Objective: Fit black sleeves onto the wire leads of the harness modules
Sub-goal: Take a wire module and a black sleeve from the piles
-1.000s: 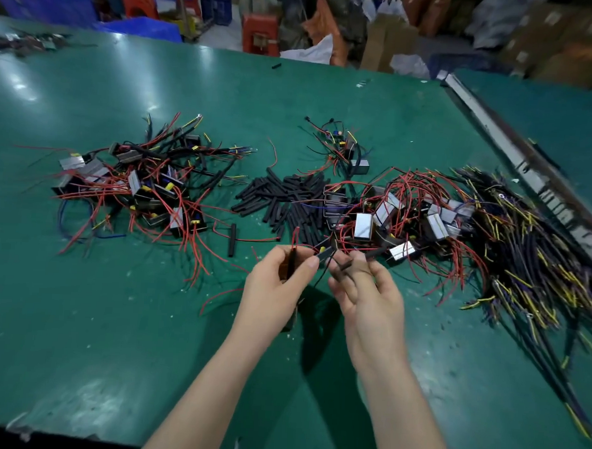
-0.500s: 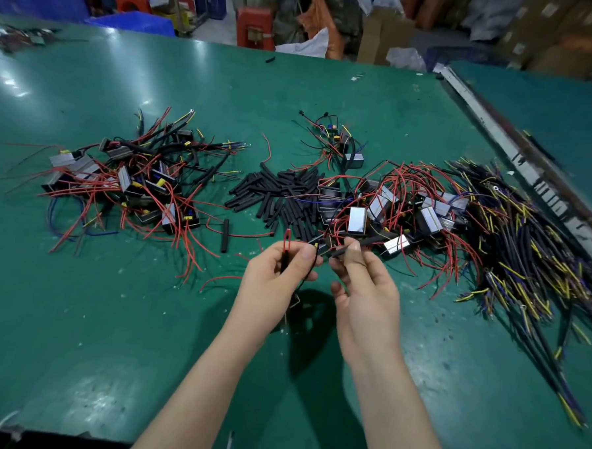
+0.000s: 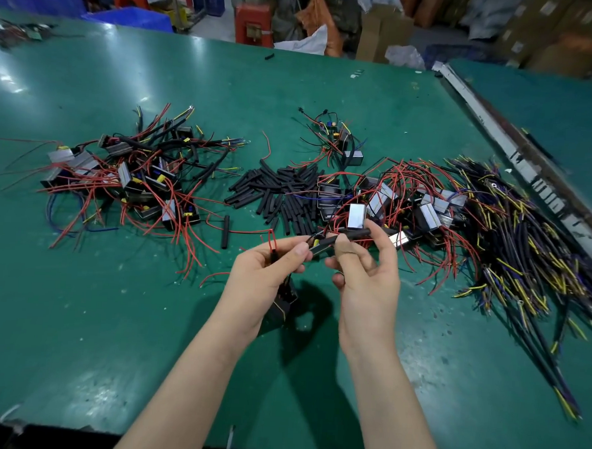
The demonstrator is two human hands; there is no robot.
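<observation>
My left hand [image 3: 268, 271] grips the red wire leads [image 3: 272, 239] of a black harness module [image 3: 282, 306] that hangs below my palm. My right hand [image 3: 364, 265] pinches a black sleeve [image 3: 349, 235] between thumb and fingers, its left end meeting the leads at my left fingertips. A pile of loose black sleeves [image 3: 282, 192] lies on the green table [image 3: 111, 317] just beyond my hands. Modules with red leads lie heaped at the left [image 3: 132, 181] and at the right [image 3: 401, 209].
A bundle of dark cables with yellow tips [image 3: 527, 243] spreads along the right. One single sleeve [image 3: 225, 231] lies apart near the left heap. A small module cluster [image 3: 337, 137] sits further back. A metal strip [image 3: 517, 157] marks the table's right edge. Crates and boxes stand behind.
My right hand has opened its lower fingers and drawn the black sleeve out to the right, so it shows longer between the hands. The module still hangs from my left hand.
</observation>
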